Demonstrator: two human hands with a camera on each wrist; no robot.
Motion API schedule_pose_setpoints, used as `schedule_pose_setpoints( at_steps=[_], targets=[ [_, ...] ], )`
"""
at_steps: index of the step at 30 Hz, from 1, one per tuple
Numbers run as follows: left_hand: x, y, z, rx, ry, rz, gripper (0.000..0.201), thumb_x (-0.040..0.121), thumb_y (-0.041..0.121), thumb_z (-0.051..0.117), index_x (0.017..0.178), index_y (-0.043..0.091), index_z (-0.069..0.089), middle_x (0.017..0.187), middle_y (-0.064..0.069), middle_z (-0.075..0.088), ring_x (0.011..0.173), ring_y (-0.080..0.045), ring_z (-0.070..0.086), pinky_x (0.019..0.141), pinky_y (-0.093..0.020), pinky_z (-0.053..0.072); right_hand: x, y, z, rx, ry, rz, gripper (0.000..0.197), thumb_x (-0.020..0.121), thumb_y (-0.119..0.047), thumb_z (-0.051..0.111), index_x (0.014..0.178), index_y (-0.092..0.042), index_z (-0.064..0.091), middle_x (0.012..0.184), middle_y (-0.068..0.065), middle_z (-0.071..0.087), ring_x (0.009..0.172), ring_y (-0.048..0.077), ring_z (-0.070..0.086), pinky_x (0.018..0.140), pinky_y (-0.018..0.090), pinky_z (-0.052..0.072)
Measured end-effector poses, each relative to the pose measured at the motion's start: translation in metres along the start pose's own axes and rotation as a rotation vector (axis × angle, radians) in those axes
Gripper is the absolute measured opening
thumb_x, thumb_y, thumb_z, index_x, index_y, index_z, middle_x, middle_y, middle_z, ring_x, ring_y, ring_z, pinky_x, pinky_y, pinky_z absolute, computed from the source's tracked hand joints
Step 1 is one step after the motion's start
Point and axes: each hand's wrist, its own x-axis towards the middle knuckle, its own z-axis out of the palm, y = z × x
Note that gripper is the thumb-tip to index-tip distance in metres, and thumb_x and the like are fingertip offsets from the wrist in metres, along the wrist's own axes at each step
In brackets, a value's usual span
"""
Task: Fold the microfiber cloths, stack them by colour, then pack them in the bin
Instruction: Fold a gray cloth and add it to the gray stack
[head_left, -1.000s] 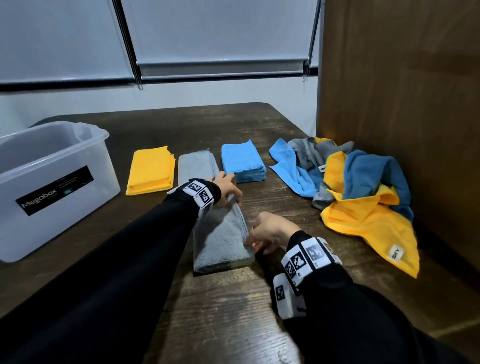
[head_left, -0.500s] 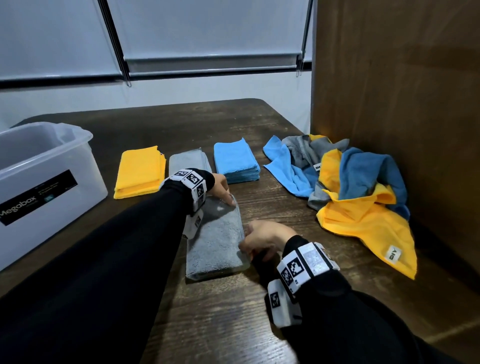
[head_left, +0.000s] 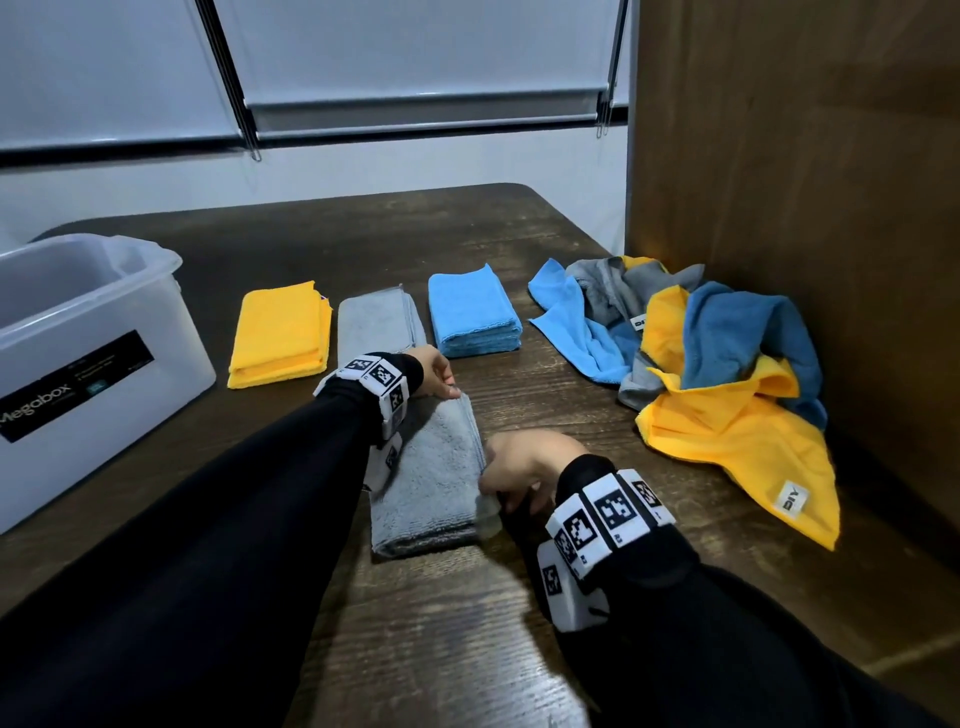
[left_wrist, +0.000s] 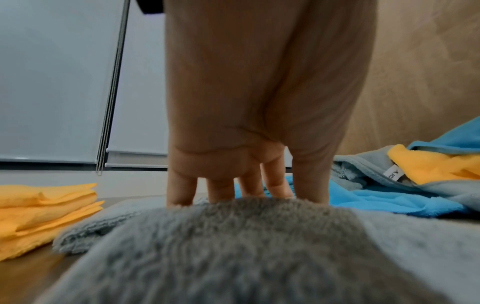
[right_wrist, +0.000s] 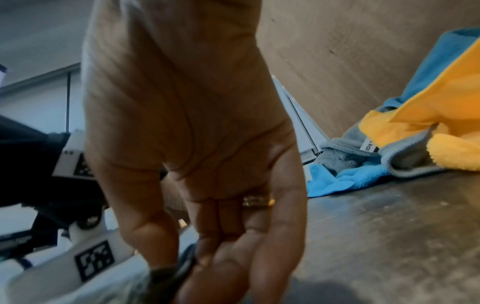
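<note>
A folded grey cloth lies lengthwise on the table in front of me. My left hand rests at its far end, and the left wrist view shows straight fingers pressing down on the grey cloth. My right hand is at the cloth's right edge. In the right wrist view its thumb and fingers pinch that edge. Behind lie three folded stacks: yellow, grey and blue.
A translucent plastic bin labelled Megabox stands at the left. A heap of unfolded blue, grey and yellow cloths lies at the right against a brown wooden panel. Window blinds hang behind the table.
The right hand has slid a little nearer along the cloth's right edge. The left hand stays at the far end. The view has shifted slightly.
</note>
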Motion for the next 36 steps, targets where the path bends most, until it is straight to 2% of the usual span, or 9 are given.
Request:
schedule_pose_setpoints(
  at_steps=[3, 11, 16, 19, 23, 28, 30, 33, 36],
  targets=[
    [-0.004, -0.002, 0.002, -0.057, 0.014, 0.000, 0.018, 0.081, 0.027, 0.073, 0.077, 0.014, 0.061, 0.077, 0.000, 0.059, 0.076, -0.012, 0.052, 0.056, -0.016, 0.038, -0.005, 0.000, 0.000, 0.020, -0.060, -0.004, 0.012, 0.097, -0.005, 0.046, 0.100, -0.002, 0.057, 0.075, 0.007, 0.063, 0.060, 0.013, 0.060, 0.038, 0.016, 0.048],
    [-0.008, 0.008, 0.008, -0.078, 0.116, 0.078, 0.018, 0.078, 0.026, 0.076, 0.084, 0.014, 0.063, 0.084, 0.001, 0.063, 0.082, -0.012, 0.056, 0.071, -0.023, 0.043, -0.004, 0.001, 0.011, -0.028, -0.036, 0.002, 0.023, 0.096, -0.010, 0.048, 0.114, -0.002, 0.059, 0.077, 0.004, 0.064, 0.056, 0.011, 0.056, 0.045, 0.019, 0.044],
    [-0.007, 0.012, 0.015, 0.049, 0.052, 0.074, 0.022, 0.077, 0.029, 0.076, 0.076, 0.020, 0.056, 0.073, 0.007, 0.058, 0.082, -0.014, 0.054, 0.071, -0.023, 0.042, -0.007, 0.000, 0.012, -0.254, 0.007, 0.045, 0.027, 0.092, -0.023, 0.058, 0.112, -0.006, 0.062, 0.111, 0.009, 0.070, 0.093, 0.024, 0.068, 0.087, 0.037, 0.055],
    [-0.013, 0.012, 0.017, 0.097, 0.106, 0.054, 0.029, 0.084, 0.041, 0.066, 0.092, 0.015, 0.054, 0.095, -0.004, 0.061, 0.087, -0.018, 0.053, 0.077, -0.030, 0.043, -0.014, -0.007, 0.011, -0.406, 0.168, 0.069, 0.037, 0.085, -0.035, 0.068, 0.114, -0.013, 0.060, 0.117, 0.003, 0.063, 0.105, 0.025, 0.063, 0.088, 0.038, 0.052],
    [-0.034, 0.005, -0.002, 0.021, 0.228, 0.029, 0.030, 0.098, 0.028, 0.047, 0.115, 0.004, 0.056, 0.117, -0.014, 0.061, 0.107, -0.027, 0.056, 0.087, -0.031, 0.042, -0.011, -0.017, 0.008, -0.348, 0.378, -0.117, 0.046, 0.086, -0.025, 0.067, 0.127, -0.010, 0.052, 0.128, 0.009, 0.046, 0.117, 0.029, 0.050, 0.094, 0.043, 0.045],
    [-0.084, -0.007, -0.008, 0.286, 0.058, -0.017, 0.040, 0.098, 0.029, 0.047, 0.127, 0.003, 0.051, 0.131, -0.015, 0.054, 0.116, -0.027, 0.053, 0.093, -0.032, 0.042, 0.015, -0.032, -0.006, -0.494, 0.216, -0.257, 0.065, 0.094, -0.013, 0.051, 0.152, -0.004, 0.021, 0.161, 0.014, 0.008, 0.146, 0.033, 0.018, 0.117, 0.043, 0.024],
    [-0.104, -0.009, 0.000, 0.320, -0.131, -0.004, 0.066, 0.090, 0.044, 0.056, 0.137, 0.002, 0.038, 0.143, -0.015, 0.042, 0.120, -0.024, 0.047, 0.093, -0.028, 0.040, 0.020, -0.039, -0.014, -0.590, 0.158, -0.312, 0.069, 0.098, -0.015, 0.045, 0.154, -0.005, 0.006, 0.161, 0.014, -0.009, 0.149, 0.031, -0.002, 0.121, 0.043, 0.011],
    [-0.114, -0.016, 0.010, 0.317, -0.303, -0.044, 0.118, 0.076, 0.054, 0.068, 0.149, 0.002, -0.010, 0.158, -0.012, -0.009, 0.146, -0.024, 0.004, 0.118, -0.033, 0.015, 0.030, -0.040, -0.021, -0.658, 0.069, -0.340, 0.090, 0.093, -0.040, 0.059, 0.154, -0.008, 0.001, 0.161, 0.010, -0.014, 0.149, 0.028, -0.004, 0.121, 0.042, 0.009],
    [-0.107, -0.026, 0.021, 0.362, -0.340, -0.040, 0.131, 0.071, 0.055, 0.072, 0.145, 0.001, -0.022, 0.154, -0.014, -0.025, 0.144, -0.025, -0.017, 0.120, -0.036, 0.001, 0.043, -0.030, -0.018, -0.653, -0.035, -0.263, 0.125, 0.075, -0.059, 0.071, 0.152, -0.012, -0.016, 0.160, 0.004, -0.020, 0.149, 0.021, -0.007, 0.122, 0.040, 0.004]
  ],
)
